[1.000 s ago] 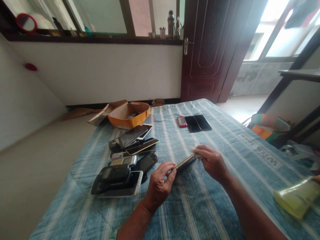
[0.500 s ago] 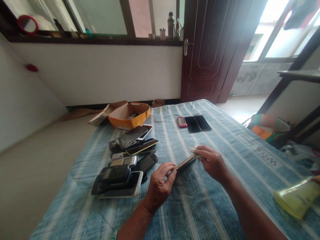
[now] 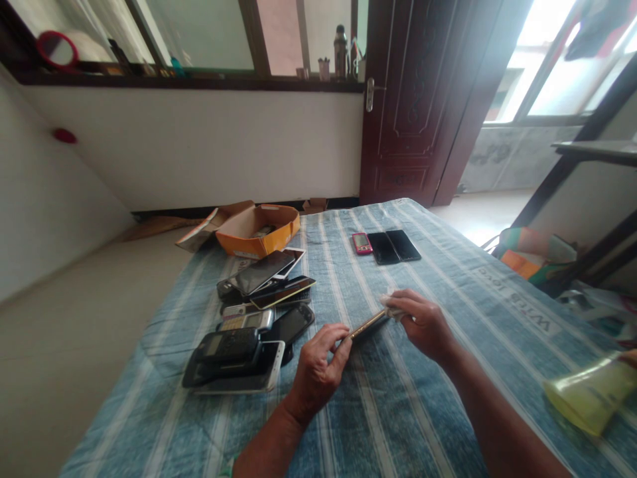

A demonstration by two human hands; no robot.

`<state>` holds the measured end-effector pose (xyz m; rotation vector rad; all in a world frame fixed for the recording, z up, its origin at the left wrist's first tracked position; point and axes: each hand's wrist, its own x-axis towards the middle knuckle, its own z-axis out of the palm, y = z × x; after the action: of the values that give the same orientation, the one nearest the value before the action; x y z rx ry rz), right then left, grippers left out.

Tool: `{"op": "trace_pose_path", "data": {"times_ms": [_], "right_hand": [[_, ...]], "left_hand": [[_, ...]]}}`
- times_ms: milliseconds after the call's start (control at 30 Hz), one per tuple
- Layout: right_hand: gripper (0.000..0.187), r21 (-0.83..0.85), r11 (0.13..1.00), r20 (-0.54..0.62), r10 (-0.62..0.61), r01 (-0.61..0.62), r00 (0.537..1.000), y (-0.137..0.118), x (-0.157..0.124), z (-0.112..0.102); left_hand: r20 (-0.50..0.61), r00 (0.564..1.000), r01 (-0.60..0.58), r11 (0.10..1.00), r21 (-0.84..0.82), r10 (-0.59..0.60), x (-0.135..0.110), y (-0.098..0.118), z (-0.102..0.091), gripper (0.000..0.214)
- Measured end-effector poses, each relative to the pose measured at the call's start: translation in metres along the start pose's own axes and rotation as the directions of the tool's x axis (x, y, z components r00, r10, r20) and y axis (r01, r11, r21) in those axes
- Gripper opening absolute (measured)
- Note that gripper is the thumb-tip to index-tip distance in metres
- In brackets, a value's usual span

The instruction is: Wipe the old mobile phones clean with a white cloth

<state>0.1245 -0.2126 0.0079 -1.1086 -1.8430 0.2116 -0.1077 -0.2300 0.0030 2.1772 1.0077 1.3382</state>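
Observation:
A thin gold-edged phone is held edge-up above the striped cloth. Its near left end is pinched between the thumb and fingers of my left hand. At the far right end, my right hand closes on a crumpled white tissue or wipe that presses against the phone's edge. The phone's faces are mostly hidden by the angle. Left of my left hand lies a pile of used phones, among them a white-edged phone, a black handset and a dark slider-like phone.
An open orange box stands at the table's far left edge. Farther back lie a pink phone and two black phones, one at the right. A yellow translucent packet or container is at the right. Behind stands a dark red door.

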Motion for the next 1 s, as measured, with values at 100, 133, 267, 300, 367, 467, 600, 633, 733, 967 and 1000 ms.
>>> {"op": "trace_pose_path", "data": {"times_ms": [100, 133, 267, 300, 367, 467, 600, 633, 733, 967, 1000], "right_hand": [[0.034, 0.003, 1.0, 0.004, 0.0, 0.0, 1.0, 0.0002, 0.0001, -0.0002], [0.034, 0.003, 1.0, 0.006, 0.001, -0.001, 1.0, 0.0002, 0.0002, -0.0003], [0.034, 0.006, 1.0, 0.015, 0.011, -0.011, 1.0, -0.0004, 0.0006, -0.0009], [0.034, 0.008, 1.0, 0.015, 0.012, -0.012, 1.0, -0.0006, 0.0007, -0.0011], [0.034, 0.014, 1.0, 0.015, 0.013, -0.013, 1.0, -0.0009, 0.0009, -0.0013], [0.033, 0.019, 1.0, 0.014, 0.015, -0.015, 1.0, -0.0013, 0.001, -0.0017], [0.032, 0.014, 1.0, 0.014, 0.014, -0.014, 1.0, -0.0018, 0.0013, -0.002], [0.032, 0.013, 1.0, 0.016, 0.014, -0.014, 1.0, -0.0019, 0.0014, -0.0021], [0.031, 0.012, 1.0, 0.019, 0.015, -0.015, 1.0, -0.0022, 0.0016, -0.0024], [0.03, 0.005, 1.0, 0.018, 0.011, -0.011, 1.0, -0.0022, 0.0016, -0.003], [0.03, 0.004, 1.0, 0.019, 0.01, -0.01, 1.0, -0.0024, 0.0017, -0.0031]], "left_hand": [[-0.002, 1.0, -0.002, 1.0, 0.002, 0.002, 0.0001, 0.0001, 0.0002, 0.01], [-0.002, 1.0, -0.002, 1.0, 0.001, 0.002, 0.0002, 0.0001, 0.0002, 0.01], [0.002, 1.0, -0.001, 1.0, -0.001, 0.001, 0.0004, 0.0004, 0.0, 0.01], [0.001, 1.0, -0.002, 1.0, -0.001, 0.002, 0.0003, 0.0004, 0.0, 0.01], [0.0, 1.0, -0.003, 1.0, 0.003, 0.003, 0.0001, 0.0003, 0.0001, 0.009], [0.003, 1.0, -0.004, 1.0, 0.007, 0.004, -0.0002, 0.0001, 0.0005, 0.009], [0.003, 1.0, -0.004, 1.0, 0.01, 0.004, 0.0004, 0.0006, 0.0006, 0.01], [0.003, 1.0, -0.003, 1.0, 0.009, 0.003, 0.0006, 0.0007, 0.0005, 0.01], [-0.003, 1.0, -0.002, 1.0, 0.005, 0.002, 0.0011, 0.001, 0.0005, 0.01], [-0.001, 1.0, 0.009, 1.0, 0.012, -0.009, 0.0015, 0.0031, -0.0004, 0.01], [0.001, 1.0, 0.011, 1.0, 0.014, -0.011, 0.0015, 0.0034, -0.0005, 0.01]]}}
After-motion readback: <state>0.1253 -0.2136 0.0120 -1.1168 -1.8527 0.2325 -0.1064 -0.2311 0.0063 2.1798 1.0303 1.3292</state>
